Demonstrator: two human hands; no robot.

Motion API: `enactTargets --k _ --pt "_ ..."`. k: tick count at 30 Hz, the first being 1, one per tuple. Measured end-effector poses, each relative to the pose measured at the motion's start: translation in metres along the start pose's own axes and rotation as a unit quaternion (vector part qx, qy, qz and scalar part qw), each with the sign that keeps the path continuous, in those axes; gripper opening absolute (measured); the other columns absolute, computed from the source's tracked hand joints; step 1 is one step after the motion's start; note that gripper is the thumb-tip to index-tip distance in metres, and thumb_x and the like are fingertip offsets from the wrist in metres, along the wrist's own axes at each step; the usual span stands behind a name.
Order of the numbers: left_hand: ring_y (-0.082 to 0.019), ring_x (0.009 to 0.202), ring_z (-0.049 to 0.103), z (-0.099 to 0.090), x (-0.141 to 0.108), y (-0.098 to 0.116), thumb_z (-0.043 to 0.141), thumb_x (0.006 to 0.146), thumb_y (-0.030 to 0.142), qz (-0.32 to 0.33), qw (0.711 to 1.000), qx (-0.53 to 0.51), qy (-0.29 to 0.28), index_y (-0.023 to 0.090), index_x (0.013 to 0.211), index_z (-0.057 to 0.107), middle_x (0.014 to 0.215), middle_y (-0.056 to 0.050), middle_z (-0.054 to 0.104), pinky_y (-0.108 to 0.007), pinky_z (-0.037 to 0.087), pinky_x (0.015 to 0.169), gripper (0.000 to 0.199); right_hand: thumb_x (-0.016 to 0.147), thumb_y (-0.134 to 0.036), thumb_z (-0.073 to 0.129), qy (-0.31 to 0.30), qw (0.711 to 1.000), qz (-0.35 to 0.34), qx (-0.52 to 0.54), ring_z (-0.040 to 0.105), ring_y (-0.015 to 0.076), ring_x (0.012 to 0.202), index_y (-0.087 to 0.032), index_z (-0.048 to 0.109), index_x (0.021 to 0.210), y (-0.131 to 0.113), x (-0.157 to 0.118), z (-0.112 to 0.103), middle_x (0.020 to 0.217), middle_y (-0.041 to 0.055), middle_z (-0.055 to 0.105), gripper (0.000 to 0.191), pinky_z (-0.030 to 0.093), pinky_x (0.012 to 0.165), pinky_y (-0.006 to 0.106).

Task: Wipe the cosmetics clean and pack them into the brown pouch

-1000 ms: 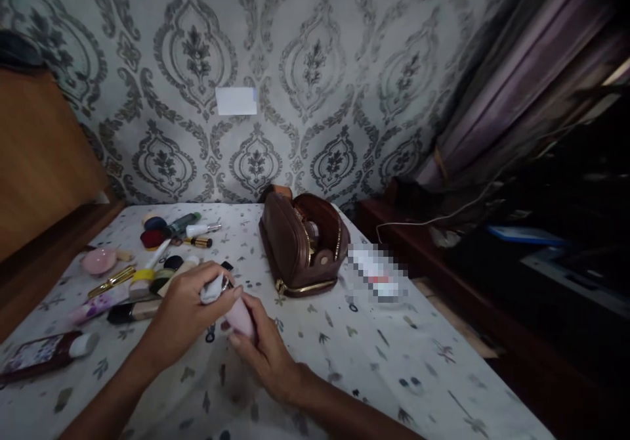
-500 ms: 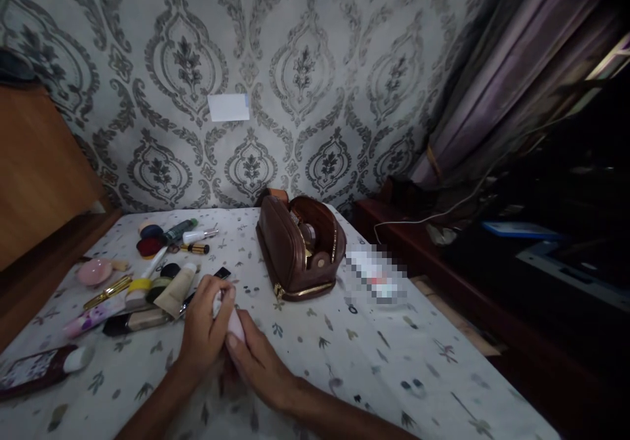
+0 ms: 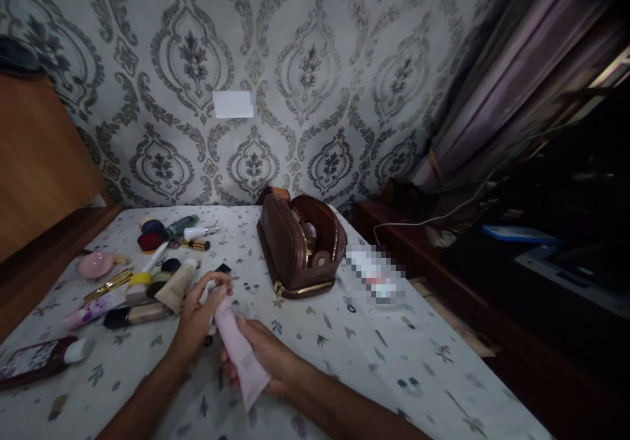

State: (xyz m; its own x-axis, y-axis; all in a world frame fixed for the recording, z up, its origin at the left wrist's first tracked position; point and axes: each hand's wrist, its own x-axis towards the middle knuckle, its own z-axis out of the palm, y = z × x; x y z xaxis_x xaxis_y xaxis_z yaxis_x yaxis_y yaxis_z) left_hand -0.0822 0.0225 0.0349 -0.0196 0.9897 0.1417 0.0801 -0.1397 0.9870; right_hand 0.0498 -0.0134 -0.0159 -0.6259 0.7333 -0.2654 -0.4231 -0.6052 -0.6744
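A pale pink squeeze tube [image 3: 237,348] lies slantwise between my hands, its flat crimped end toward me. My right hand [image 3: 268,354] is wrapped round the tube's body from the right. At the upper end, the fingers of my left hand [image 3: 201,305] curl round the tube's white cap [image 3: 211,289], partly hiding it. Beyond my hands stands a brown toiletry bag [image 3: 295,249], unzipped at the top, with some items inside that I cannot make out. Just left of my left hand lies a beige tube [image 3: 178,286].
Cosmetics lie on the left of the patterned cloth [image 3: 335,374]: a foundation bottle [image 3: 138,315], a purple-and-white tube [image 3: 93,308], a pink round item [image 3: 96,264] and a dark red bottle [image 3: 39,361]. A blurred-out pack [image 3: 377,274] lies right of the bag. A wooden cabinet [image 3: 44,164] borders the left.
The pink tube has turned so that its whole length shows, crimped end toward me. My right hand has shifted down along its body; my left stays at the cap end.
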Motion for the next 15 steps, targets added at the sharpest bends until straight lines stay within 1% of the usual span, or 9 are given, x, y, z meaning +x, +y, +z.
enactTargets --k 2,4,6,8,10,11,13,15 --pt "-0.013 0.06 0.048 -0.001 0.0 -0.003 0.063 0.076 0.048 -0.004 1.0 0.028 0.002 0.02 0.076 0.061 0.066 0.002 0.056 -0.021 0.038 0.054 0.029 0.077 -0.077 0.053 0.009 1.0 0.018 -0.019 0.052 0.0104 0.041 -0.017 0.049 0.096 0.001 0.001 -0.004 0.059 -0.0019 0.06 0.063 0.046 0.044 0.024" --pt "-0.012 0.056 0.045 -0.002 0.002 -0.004 0.06 0.077 0.05 -0.005 0.999 0.039 0.019 0.019 0.065 0.055 0.059 0.003 0.05 -0.021 0.037 0.052 0.034 0.076 -0.079 0.051 -0.005 0.999 0.012 -0.052 0.055 0.0131 0.041 -0.018 0.046 0.104 0.003 0.001 -0.005 0.058 -0.0014 0.061 0.068 0.046 0.044 0.025" --pt "-0.012 0.054 0.044 -0.004 0.005 -0.004 0.059 0.077 0.05 -0.006 0.998 0.048 0.027 0.019 0.06 0.051 0.057 0.003 0.049 -0.021 0.036 0.051 0.037 0.071 -0.079 0.058 -0.017 0.995 -0.021 -0.094 0.056 0.0132 0.045 -0.02 0.044 0.111 0.005 -0.001 -0.004 0.063 -0.002 0.063 0.073 0.045 0.046 0.025" --pt "-0.011 0.05 0.043 -0.007 0.009 -0.003 0.061 0.073 0.05 -0.023 0.998 0.06 0.017 0.019 0.061 0.052 0.056 0.004 0.048 -0.021 0.034 0.047 0.034 0.065 -0.069 0.072 -0.003 0.987 -0.065 -0.147 0.055 0.0097 0.05 -0.021 0.045 0.116 0.006 -0.004 -0.002 0.075 -0.003 0.063 0.075 0.044 0.05 0.023" --pt "-0.011 0.047 0.042 -0.01 0.013 -0.002 0.064 0.069 0.048 -0.056 0.996 0.067 -0.006 0.019 0.068 0.055 0.054 0.005 0.049 -0.02 0.032 0.044 0.03 0.061 -0.055 0.083 0.025 0.976 -0.096 -0.193 0.053 0.0068 0.055 -0.024 0.047 0.118 0.006 -0.007 -0.001 0.086 -0.0039 0.061 0.075 0.042 0.052 0.02" --pt "-0.011 0.047 0.042 -0.012 0.014 -0.002 0.065 0.067 0.047 -0.073 0.995 0.066 -0.021 0.019 0.07 0.057 0.054 0.005 0.049 -0.02 0.032 0.044 0.03 0.061 -0.051 0.084 0.032 0.973 -0.098 -0.204 0.052 0.0061 0.056 -0.024 0.048 0.118 0.005 -0.008 0.0 0.088 -0.0044 0.06 0.072 0.04 0.052 0.019" --pt "-0.011 0.047 0.044 -0.017 0.016 -0.003 0.066 0.066 0.045 -0.108 0.991 0.051 -0.062 0.019 0.076 0.06 0.054 0.006 0.049 -0.02 0.032 0.043 0.029 0.068 -0.05 0.079 0.016 0.978 -0.08 -0.193 0.05 0.0057 0.051 -0.024 0.048 0.115 0.002 -0.009 -0.001 0.081 -0.0057 0.059 0.062 0.037 0.048 0.018" --pt "-0.011 0.05 0.046 -0.022 0.016 -0.003 0.066 0.068 0.041 -0.137 0.984 0.011 -0.112 0.019 0.086 0.063 0.059 0.005 0.053 -0.019 0.034 0.044 0.028 0.072 -0.051 0.075 -0.026 0.987 -0.051 -0.149 0.046 0.0056 0.043 -0.023 0.046 0.111 -0.003 -0.009 -0.002 0.07 -0.0075 0.058 0.055 0.032 0.042 0.017"
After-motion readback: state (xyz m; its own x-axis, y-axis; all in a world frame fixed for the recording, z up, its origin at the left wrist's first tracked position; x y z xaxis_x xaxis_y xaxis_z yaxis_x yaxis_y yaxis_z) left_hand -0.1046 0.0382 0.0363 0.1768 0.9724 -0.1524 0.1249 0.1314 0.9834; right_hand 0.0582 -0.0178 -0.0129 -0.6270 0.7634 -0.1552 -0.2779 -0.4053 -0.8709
